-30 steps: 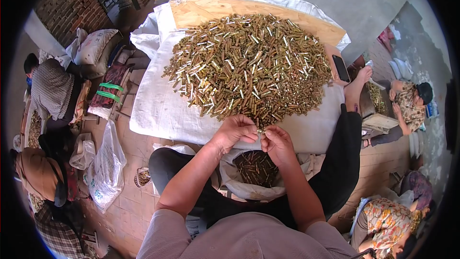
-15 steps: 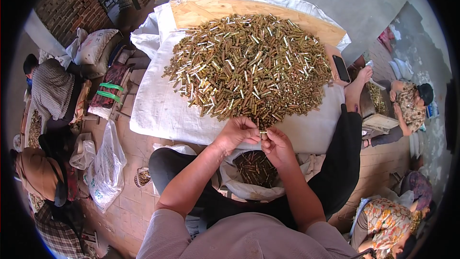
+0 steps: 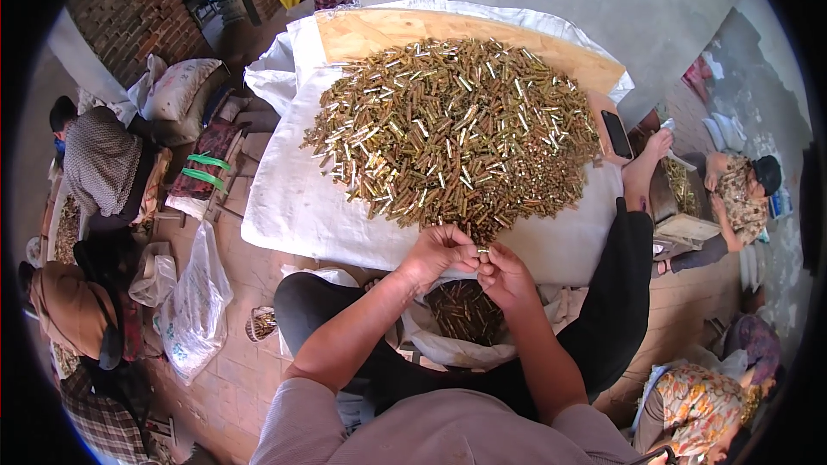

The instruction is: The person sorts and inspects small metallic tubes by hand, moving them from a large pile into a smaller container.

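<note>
Head view: the right hand [image 3: 508, 275] has its fingers closed in a pinch on a small, shiny brass-coloured metal piece [image 3: 483, 251], above the near edge of the white-sheeted counter [image 3: 289, 211]. The left hand's [image 3: 441, 257] fingers bunch nearly together beside it — whether they grip too, I cannot tell. Light fingertip pressure, both hands level and close together, probably works best — it should keep the piece steady.

Looks like a small, shiny, brass-coloured metal cylinder [image 3: 483, 250], partly hidden where pinched between left fingers [image 3: 463, 253] and right fingers [image 3: 498, 265]. Appears to point crosswise, too small for finer detail. Sits at the near side of the white-covered tabletop [image 3: 297, 207], near a heap of loose brass-coloured metal cylinders [image 3: 457, 138].
</note>
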`<state>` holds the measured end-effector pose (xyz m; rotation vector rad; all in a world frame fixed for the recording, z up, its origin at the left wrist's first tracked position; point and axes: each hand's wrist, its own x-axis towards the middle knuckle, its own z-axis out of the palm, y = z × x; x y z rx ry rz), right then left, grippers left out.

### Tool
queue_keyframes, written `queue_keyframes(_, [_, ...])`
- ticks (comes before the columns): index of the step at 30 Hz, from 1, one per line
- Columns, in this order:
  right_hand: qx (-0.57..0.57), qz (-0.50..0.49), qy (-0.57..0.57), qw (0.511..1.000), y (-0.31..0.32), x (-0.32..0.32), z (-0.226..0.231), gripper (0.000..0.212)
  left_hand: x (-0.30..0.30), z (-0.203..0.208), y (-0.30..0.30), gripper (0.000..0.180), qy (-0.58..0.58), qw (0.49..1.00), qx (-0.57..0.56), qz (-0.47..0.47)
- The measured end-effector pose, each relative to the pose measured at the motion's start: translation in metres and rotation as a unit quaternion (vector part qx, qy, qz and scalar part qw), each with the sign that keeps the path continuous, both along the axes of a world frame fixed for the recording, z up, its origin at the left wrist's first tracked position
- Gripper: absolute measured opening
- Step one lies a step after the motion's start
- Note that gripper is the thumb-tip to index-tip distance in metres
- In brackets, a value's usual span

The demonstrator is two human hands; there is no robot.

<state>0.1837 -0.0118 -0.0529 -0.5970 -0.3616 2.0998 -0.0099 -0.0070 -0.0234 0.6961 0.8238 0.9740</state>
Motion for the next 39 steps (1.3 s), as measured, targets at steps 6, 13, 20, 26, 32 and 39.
queue_keyframes(6, [-0.007,0.009,-0.014,1.0,0.002,0.004,-0.002,0.005,-0.001,-0.002,0.001,0.007,0.045,0.998,0.042,-0.008])
queue_keyframes(13, [-0.006,-0.012,-0.034,0.999,-0.003,0.001,0.008,0.005,-0.004,-0.004,-0.001,0.006,0.056,0.995,0.088,-0.003])
queue_keyframes(20, [0.0,-0.011,-0.016,1.0,-0.004,0.002,0.007,0.007,-0.003,0.002,0.001,0.007,0.062,0.993,0.103,-0.022])
queue_keyframes(26, [0.026,-0.018,-0.022,0.999,-0.001,0.001,0.005,0.009,-0.002,0.002,0.005,0.005,0.061,0.989,0.136,-0.02])
queue_keyframes(32, [0.042,-0.039,-0.144,0.988,-0.004,-0.004,0.016,0.013,-0.004,-0.009,0.008,0.005,0.112,0.965,0.235,-0.027])
queue_keyframes(39, [0.256,0.119,-0.379,0.881,-0.007,-0.002,0.027,0.015,-0.039,0.001,0.041,0.02,0.52,0.745,0.403,0.109])
